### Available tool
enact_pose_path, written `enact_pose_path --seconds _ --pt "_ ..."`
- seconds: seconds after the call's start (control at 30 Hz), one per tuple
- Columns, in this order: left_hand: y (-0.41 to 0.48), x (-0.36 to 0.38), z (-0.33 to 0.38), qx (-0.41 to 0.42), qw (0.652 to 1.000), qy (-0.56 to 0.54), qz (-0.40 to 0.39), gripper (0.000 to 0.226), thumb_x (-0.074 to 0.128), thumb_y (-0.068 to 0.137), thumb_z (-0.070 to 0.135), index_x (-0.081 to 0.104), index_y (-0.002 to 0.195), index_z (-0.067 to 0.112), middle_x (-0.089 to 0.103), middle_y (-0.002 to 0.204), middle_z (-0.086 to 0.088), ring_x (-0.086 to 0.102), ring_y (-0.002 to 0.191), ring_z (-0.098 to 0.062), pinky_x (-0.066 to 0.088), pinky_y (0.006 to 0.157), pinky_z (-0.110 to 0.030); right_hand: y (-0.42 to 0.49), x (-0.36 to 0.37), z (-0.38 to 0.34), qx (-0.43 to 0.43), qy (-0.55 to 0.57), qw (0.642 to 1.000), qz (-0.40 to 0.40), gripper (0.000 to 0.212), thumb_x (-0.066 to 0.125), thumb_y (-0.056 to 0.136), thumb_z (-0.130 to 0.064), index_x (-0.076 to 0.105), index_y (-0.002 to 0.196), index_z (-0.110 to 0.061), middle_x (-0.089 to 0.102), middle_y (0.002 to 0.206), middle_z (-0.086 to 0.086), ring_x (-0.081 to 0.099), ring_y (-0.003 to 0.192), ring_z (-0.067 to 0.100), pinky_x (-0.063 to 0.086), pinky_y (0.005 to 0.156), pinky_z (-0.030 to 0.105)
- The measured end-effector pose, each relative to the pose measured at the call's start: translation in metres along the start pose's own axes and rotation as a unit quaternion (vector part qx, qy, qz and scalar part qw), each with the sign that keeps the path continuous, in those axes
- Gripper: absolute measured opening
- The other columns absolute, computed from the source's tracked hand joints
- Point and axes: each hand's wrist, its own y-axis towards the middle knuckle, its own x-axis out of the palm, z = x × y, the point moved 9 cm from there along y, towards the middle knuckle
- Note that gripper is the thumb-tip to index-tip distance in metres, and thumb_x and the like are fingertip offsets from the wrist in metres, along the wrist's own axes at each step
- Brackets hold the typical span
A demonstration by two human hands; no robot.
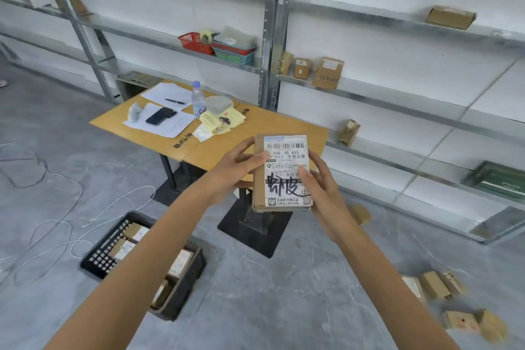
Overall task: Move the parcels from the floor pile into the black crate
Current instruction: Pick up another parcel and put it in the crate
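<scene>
I hold a small brown cardboard parcel (277,179) with a white shipping label up in front of me, label facing the camera. My left hand (238,163) grips its left edge, thumb on the label. My right hand (321,190) grips its right side, thumb across the label. The black crate (105,250) sits on the floor at lower left, under my left forearm, with several labelled parcels inside. Several loose brown parcels (434,285) lie in a pile on the floor at lower right.
A small wooden table (255,125) on a black pedestal base stands behind the parcel, carrying papers, a phone, a pen and a water bottle. Metal shelving (272,37) with a few boxes and coloured baskets lines the wall. White cables (56,224) trail over the grey floor at left.
</scene>
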Motion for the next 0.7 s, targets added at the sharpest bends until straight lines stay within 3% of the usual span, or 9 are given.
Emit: enact_pose_path --seconds 0.13,0.27,0.37,0.43,0.53,0.63,0.7 --pt "-0.024 -0.078 -0.018 -0.018 1.0 0.011 0.017 0.03 0.061 0.089 0.033 0.045 0.112 0.04 0.07 0.098 0.007 0.07 0.087 -0.006 0.057 0.07 -0.028 0.006 0.076 0.019 0.013 0.019 1.0 -0.013 0.068 0.068 0.069 -0.045 0.045 0.133 -0.039 0.061 0.123 0.008 0.07 0.098 0.02 0.057 0.078 0.036" --pt "-0.05 -0.162 -0.035 -0.035 0.999 0.002 0.037 0.037 0.066 0.085 0.031 0.045 0.115 0.031 0.071 0.094 0.005 0.071 0.084 -0.009 0.058 0.064 -0.026 0.009 0.157 0.044 0.045 0.043 0.998 -0.008 0.045 0.064 0.076 -0.042 0.054 0.12 -0.037 0.068 0.114 0.001 0.071 0.09 0.013 0.057 0.066 0.025" --pt "-0.069 -0.224 -0.049 -0.045 0.997 -0.008 0.067 0.036 0.068 0.083 0.033 0.046 0.11 0.031 0.068 0.103 -0.002 0.071 0.083 -0.009 0.056 0.06 -0.023 0.01 0.206 0.068 0.078 0.026 0.997 0.003 0.04 0.055 0.088 -0.047 0.052 0.126 -0.035 0.067 0.116 -0.004 0.065 0.103 0.013 0.054 0.083 0.035" --pt "-0.078 -0.265 -0.057 -0.05 0.993 -0.019 0.102 0.039 0.068 0.083 0.032 0.043 0.112 0.028 0.066 0.102 -0.004 0.071 0.076 -0.009 0.056 0.057 -0.024 0.011 0.234 0.085 0.113 0.006 0.994 -0.008 0.044 0.055 0.08 -0.059 0.053 0.121 -0.043 0.062 0.122 -0.008 0.058 0.115 0.016 0.049 0.095 0.043" --pt "-0.081 -0.308 -0.068 -0.064 0.991 -0.031 0.116 0.049 0.069 0.082 0.032 0.038 0.118 0.023 0.065 0.105 -0.01 0.071 0.08 -0.016 0.059 0.064 -0.032 0.016 0.274 0.104 0.144 0.02 0.988 -0.043 0.043 0.059 0.076 -0.059 0.055 0.116 -0.044 0.063 0.12 -0.003 0.062 0.11 0.02 0.054 0.091 0.045" --pt "-0.073 -0.336 -0.078 -0.08 0.99 -0.023 0.115 0.05 0.071 0.08 0.032 0.037 0.116 0.021 0.064 0.113 -0.015 0.069 0.091 -0.024 0.059 0.075 -0.042 0.037 0.303 0.117 0.146 0.058 0.986 -0.048 0.043 0.06 0.084 -0.047 0.055 0.122 -0.028 0.066 0.117 0.008 0.068 0.1 0.023 0.058 0.082 0.041" --pt "-0.062 -0.355 -0.085 -0.098 0.988 -0.023 0.117 0.043 0.072 0.079 0.033 0.039 0.106 0.022 0.063 0.116 -0.015 0.067 0.097 -0.026 0.057 0.08 -0.047 0.057 0.315 0.123 0.144 0.069 0.987 -0.029 0.058 0.062 0.078 -0.049 0.051 0.127 -0.019 0.065 0.118 0.012 0.068 0.098 0.024 0.057 0.085 0.041"
